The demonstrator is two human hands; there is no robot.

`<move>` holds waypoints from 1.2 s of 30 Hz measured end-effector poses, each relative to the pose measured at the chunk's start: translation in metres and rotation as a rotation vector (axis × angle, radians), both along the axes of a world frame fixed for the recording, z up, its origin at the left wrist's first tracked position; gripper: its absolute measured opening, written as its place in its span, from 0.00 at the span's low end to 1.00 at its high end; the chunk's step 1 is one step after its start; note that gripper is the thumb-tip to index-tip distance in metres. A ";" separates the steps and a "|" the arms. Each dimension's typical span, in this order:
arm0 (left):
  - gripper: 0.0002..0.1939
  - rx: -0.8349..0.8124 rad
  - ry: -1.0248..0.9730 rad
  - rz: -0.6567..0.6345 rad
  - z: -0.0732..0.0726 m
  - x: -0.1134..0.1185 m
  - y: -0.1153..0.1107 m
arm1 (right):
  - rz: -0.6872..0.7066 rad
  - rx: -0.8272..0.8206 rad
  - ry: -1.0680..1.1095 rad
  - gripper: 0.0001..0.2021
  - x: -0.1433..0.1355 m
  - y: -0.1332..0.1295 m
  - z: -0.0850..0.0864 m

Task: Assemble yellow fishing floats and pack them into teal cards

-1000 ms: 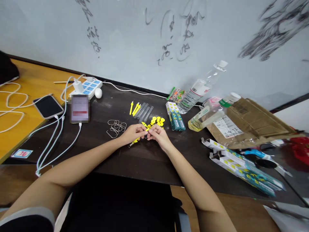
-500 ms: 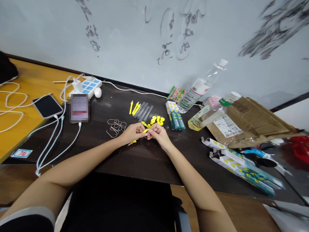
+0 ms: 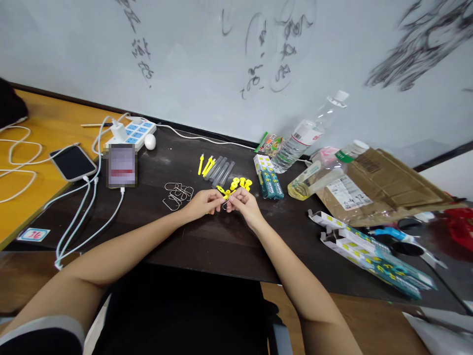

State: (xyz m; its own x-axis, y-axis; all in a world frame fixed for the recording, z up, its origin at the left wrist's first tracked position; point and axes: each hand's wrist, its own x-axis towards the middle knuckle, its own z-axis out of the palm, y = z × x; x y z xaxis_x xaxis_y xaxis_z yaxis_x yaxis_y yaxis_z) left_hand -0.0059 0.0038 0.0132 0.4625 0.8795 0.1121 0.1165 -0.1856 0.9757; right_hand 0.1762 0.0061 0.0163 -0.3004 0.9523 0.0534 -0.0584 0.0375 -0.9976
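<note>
Over the dark tabletop, my left hand (image 3: 205,204) is closed in a pinch on a small yellow plastic piece (image 3: 225,197). My right hand (image 3: 244,204) is pinched against the same spot, with a thin bent metal wire hook (image 3: 224,205) showing below its fingertips. The fingers cover most of both parts, so how they join cannot be seen. Just beyond the hands lie several yellow plastic caps (image 3: 241,183). Clear plastic tubes (image 3: 220,170) and slim yellow rods (image 3: 207,165) lie farther back. To the left of my left hand is a tangle of metal wire hooks (image 3: 178,194).
Small boxes (image 3: 268,177) stand right of the caps, near a water bottle (image 3: 297,143) and an oil-coloured bottle (image 3: 306,180). Opened boxes (image 3: 373,254) and a cardboard parcel (image 3: 384,182) lie at right. Phones (image 3: 73,162), cables and a power strip (image 3: 138,132) occupy the left.
My fingertips have shifted slightly and come closer together. The long yellow end that stuck out below my left hand is now mostly hidden. The other things have stayed put.
</note>
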 end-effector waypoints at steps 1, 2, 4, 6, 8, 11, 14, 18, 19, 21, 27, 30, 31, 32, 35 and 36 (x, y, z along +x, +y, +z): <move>0.15 0.002 0.002 -0.011 0.000 0.000 0.000 | -0.005 0.005 0.005 0.17 0.000 0.000 0.000; 0.15 -0.002 0.003 -0.022 0.001 0.000 0.000 | -0.008 0.008 0.008 0.17 0.000 0.000 0.001; 0.16 -0.024 -0.002 -0.039 0.000 0.000 0.000 | -0.008 0.007 0.012 0.17 0.000 0.000 0.001; 0.16 -0.063 -0.025 -0.055 -0.001 0.000 0.001 | -0.004 0.004 0.012 0.17 -0.001 -0.001 0.001; 0.17 -0.115 -0.060 -0.067 -0.003 0.001 0.002 | 0.002 0.008 0.010 0.17 -0.001 -0.001 0.002; 0.18 -0.192 -0.102 -0.075 -0.004 0.003 0.003 | 0.007 0.017 0.012 0.16 -0.001 -0.001 0.002; 0.18 -0.234 -0.115 -0.078 -0.003 0.004 0.003 | 0.007 0.020 0.018 0.16 -0.001 -0.001 0.001; 0.18 -0.246 -0.115 -0.081 -0.002 0.004 0.003 | 0.009 0.027 0.033 0.16 -0.002 -0.001 0.001; 0.18 -0.245 -0.116 -0.082 -0.003 0.004 0.003 | 0.009 0.028 0.036 0.16 -0.002 -0.001 0.000; 0.18 -0.252 -0.123 -0.084 -0.003 0.004 0.003 | -0.001 0.028 0.038 0.16 -0.002 -0.001 0.000; 0.17 -0.358 -0.232 0.020 0.000 0.003 0.004 | -0.064 0.023 0.068 0.15 0.001 0.001 -0.001; 0.14 -0.406 -0.316 0.102 0.004 0.002 0.005 | -0.044 0.003 0.070 0.14 0.001 0.001 -0.001; 0.13 -0.418 -0.341 0.123 0.005 0.002 0.005 | -0.030 -0.006 0.068 0.14 0.000 0.001 -0.001; 0.12 -0.428 -0.363 0.142 0.006 0.001 0.005 | -0.011 -0.017 0.066 0.15 0.000 0.000 -0.001; 0.11 -0.451 -0.422 0.194 0.007 0.001 0.006 | 0.074 -0.050 0.045 0.16 -0.002 -0.001 -0.002; 0.10 -0.459 -0.439 0.207 0.007 0.001 0.007 | 0.105 -0.057 0.032 0.16 -0.003 -0.001 -0.003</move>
State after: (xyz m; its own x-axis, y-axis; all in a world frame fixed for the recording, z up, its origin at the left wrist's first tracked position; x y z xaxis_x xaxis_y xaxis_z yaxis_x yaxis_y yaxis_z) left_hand -0.0048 0.0106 0.0202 0.2757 0.9487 -0.1551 -0.3210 0.2429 0.9154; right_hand 0.1735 0.0052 0.0138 -0.3977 0.9175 0.0111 -0.0904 -0.0271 -0.9955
